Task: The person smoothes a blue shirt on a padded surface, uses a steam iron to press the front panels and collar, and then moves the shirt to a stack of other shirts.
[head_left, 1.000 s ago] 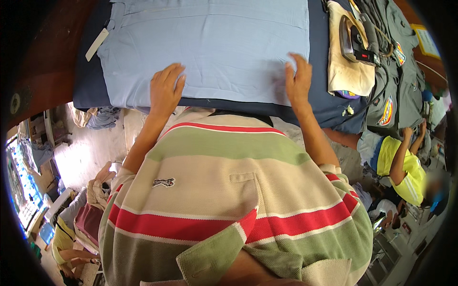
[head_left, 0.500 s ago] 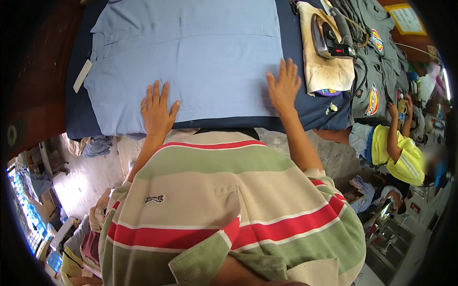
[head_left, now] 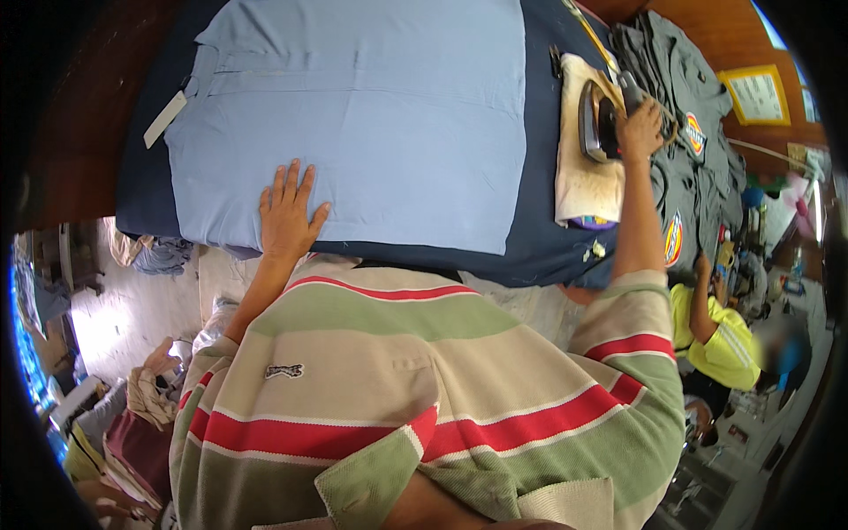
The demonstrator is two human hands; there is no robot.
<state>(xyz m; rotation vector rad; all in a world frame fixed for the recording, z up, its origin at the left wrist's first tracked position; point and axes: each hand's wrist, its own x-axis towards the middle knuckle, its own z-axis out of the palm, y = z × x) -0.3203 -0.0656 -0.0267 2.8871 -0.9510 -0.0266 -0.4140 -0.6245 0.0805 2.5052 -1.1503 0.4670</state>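
The left hand lies spread flat on the blue shirt. The right hand seems to grip the iron, far right. Next, I think, bring it over.

Grey shirts piled beside a framed notice.
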